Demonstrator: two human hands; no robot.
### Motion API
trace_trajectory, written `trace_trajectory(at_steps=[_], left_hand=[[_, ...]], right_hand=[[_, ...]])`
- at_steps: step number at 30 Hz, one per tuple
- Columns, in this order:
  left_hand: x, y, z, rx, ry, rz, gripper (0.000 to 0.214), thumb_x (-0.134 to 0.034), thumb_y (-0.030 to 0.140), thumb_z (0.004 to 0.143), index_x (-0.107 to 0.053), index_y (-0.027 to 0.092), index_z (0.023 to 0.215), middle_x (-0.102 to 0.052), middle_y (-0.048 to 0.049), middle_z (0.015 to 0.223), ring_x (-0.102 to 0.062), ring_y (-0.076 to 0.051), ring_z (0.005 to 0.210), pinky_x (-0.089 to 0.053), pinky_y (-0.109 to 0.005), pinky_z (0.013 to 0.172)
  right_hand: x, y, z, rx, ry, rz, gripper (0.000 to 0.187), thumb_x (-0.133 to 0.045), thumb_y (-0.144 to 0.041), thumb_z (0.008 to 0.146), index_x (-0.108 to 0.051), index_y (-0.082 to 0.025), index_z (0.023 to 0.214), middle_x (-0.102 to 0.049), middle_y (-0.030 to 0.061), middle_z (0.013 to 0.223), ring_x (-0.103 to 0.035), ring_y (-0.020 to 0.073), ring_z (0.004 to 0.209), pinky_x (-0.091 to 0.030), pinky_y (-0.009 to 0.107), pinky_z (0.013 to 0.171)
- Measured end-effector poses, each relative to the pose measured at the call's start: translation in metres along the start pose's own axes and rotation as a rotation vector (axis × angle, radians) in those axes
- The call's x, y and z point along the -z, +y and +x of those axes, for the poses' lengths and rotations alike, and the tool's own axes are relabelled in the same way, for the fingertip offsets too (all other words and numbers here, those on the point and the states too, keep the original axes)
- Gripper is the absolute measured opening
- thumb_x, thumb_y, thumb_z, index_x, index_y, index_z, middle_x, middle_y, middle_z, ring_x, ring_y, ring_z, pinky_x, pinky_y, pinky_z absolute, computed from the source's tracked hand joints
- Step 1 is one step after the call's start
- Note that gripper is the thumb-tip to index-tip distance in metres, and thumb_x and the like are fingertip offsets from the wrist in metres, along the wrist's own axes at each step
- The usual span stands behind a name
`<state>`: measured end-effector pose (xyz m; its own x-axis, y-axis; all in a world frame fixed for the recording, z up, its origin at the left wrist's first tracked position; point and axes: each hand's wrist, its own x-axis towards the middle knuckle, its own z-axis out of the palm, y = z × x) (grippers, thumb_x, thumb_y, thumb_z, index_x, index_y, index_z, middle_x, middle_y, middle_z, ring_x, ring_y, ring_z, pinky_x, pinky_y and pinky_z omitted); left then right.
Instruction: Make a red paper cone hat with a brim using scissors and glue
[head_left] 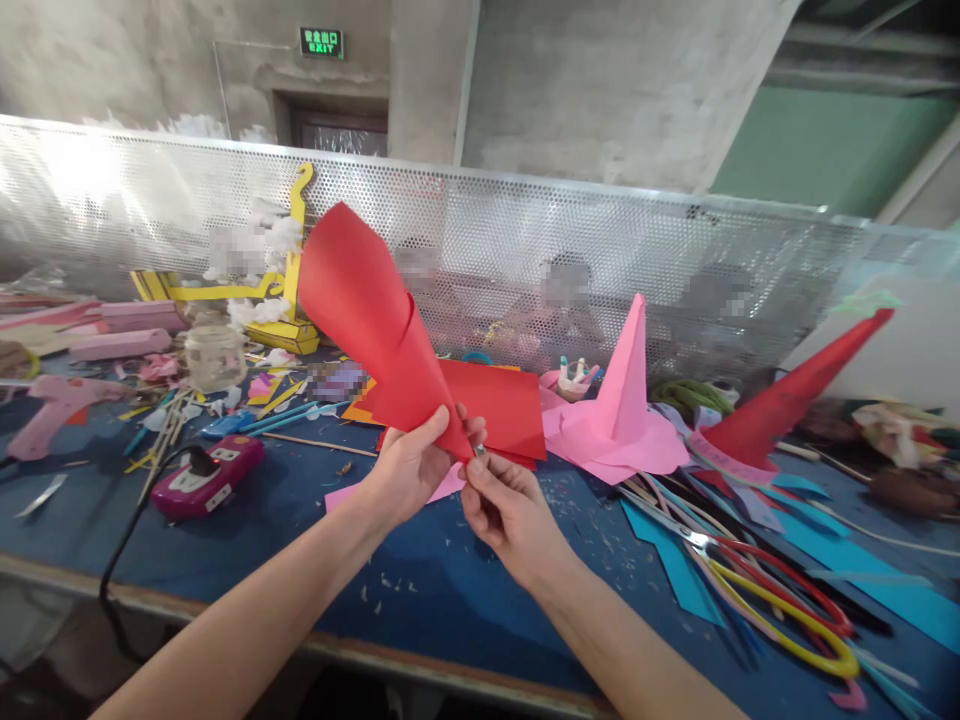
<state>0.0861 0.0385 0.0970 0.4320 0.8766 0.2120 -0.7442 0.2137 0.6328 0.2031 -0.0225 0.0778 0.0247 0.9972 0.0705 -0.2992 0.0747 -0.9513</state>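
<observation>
A sheet of red paper rolled into a cone (367,310) is held above the blue table (420,580), its wide mouth up and left, its tip down between both hands. My left hand (409,465) grips the narrow end from the left, fingers closed on the paper. My right hand (506,510) pinches the tip from below and right, fingers closed, with a ring showing. A stack of flat red sheets (502,400) lies on the table just behind the hands.
A pink paper witch hat (622,410) and a red cone hat (787,395) stand to the right. Scissors with red and yellow handles (780,590) and blue paper scraps lie at right. A magenta device (206,475), pink glue gun (56,405) and jar (214,355) sit left. A perforated metal screen (675,260) backs the table.
</observation>
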Motion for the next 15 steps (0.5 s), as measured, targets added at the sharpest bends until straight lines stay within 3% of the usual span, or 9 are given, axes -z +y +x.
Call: trace_trajectory(at_steps=[3,6,9,15], left_hand=[[0.002,-0.002,0.0,0.031,-0.008,0.068,0.017,-0.071,0.026,0.08,-0.064,0.011,0.085,-0.069,-0.0077,0.076,-0.067,-0.019,0.071,-0.05,-0.027,0.059],[0.003,-0.006,-0.001,0.008,-0.028,0.147,0.022,-0.074,0.028,0.076,-0.064,0.011,0.085,-0.069,-0.0073,0.075,-0.063,-0.015,0.061,-0.045,-0.024,0.052],[0.003,-0.008,-0.003,0.003,-0.054,0.184,0.024,-0.076,0.029,0.073,-0.065,0.011,0.085,-0.069,-0.0074,0.076,-0.064,-0.016,0.066,-0.046,-0.024,0.056],[0.007,-0.005,-0.007,0.076,-0.085,0.114,0.023,-0.073,0.018,0.071,-0.069,0.013,0.092,-0.069,-0.0078,0.098,-0.068,-0.023,0.088,-0.053,-0.033,0.075]], right_hand=[[0.003,0.003,0.003,-0.097,-0.042,0.097,0.035,-0.075,-0.047,0.074,-0.063,-0.014,0.079,-0.056,-0.0038,0.054,-0.043,0.0046,0.04,-0.024,0.016,0.035],[0.006,0.008,0.004,-0.059,-0.05,0.067,0.037,-0.074,-0.05,0.075,-0.063,-0.015,0.08,-0.059,-0.0023,0.058,-0.047,0.0054,0.043,-0.028,0.016,0.037],[0.007,0.014,0.006,-0.029,-0.048,0.072,0.038,-0.075,-0.049,0.075,-0.059,-0.015,0.074,-0.054,-0.0044,0.054,-0.04,0.0034,0.041,-0.023,0.016,0.037],[0.003,0.024,0.005,-0.23,-0.111,0.364,0.042,-0.088,-0.041,0.061,-0.056,-0.015,0.07,-0.047,-0.0078,0.049,-0.03,0.0002,0.039,-0.018,0.014,0.038]])
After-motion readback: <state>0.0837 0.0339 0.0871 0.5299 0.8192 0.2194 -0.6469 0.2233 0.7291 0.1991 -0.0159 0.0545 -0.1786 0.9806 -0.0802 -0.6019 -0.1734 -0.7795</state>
